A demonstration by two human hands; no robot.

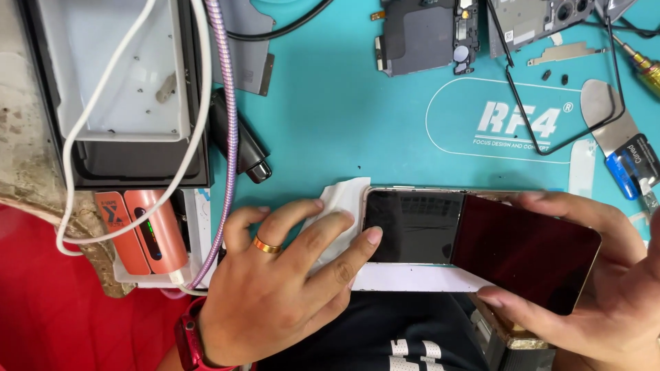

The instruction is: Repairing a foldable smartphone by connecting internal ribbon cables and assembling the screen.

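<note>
The left hand point(275, 288), with a smooth gold ring point(266, 244) on one finger and a red wristband point(189, 340), lay flat with its fingers spread, pressing a crumpled white wipe point(338, 206) against the left end of a phone point(412, 227) lying on the tabletop near the front edge. The phone showed a glossy black face with a thin pale metallic rim and rested on a white strip point(412, 278). The right hand point(612, 288) held a dark, reddish-black glass panel point(526, 251), a rounded rectangle tilted over the phone's right end; its fingers were clamped on the panel's long edges, thumb below and the others above. The tabletop was covered by a smooth teal mat point(344, 103) bearing a white oval outline with bold white lettering at upper right. On the mat lay a grey phone inner plate point(423, 34), thin black wires point(550, 124), a shiny flat metal pry blade point(605, 113) with a blue-and-black label on its handle, and a yellow-handled screwdriver point(643, 65). At left stood a black tray holding a matt grey slab point(113, 69), crossed by a white cable point(137, 137) and a braided purple-white cable point(227, 137). Below it sat a rounded orange power bank point(148, 230) with a dark mark on its face.
</note>
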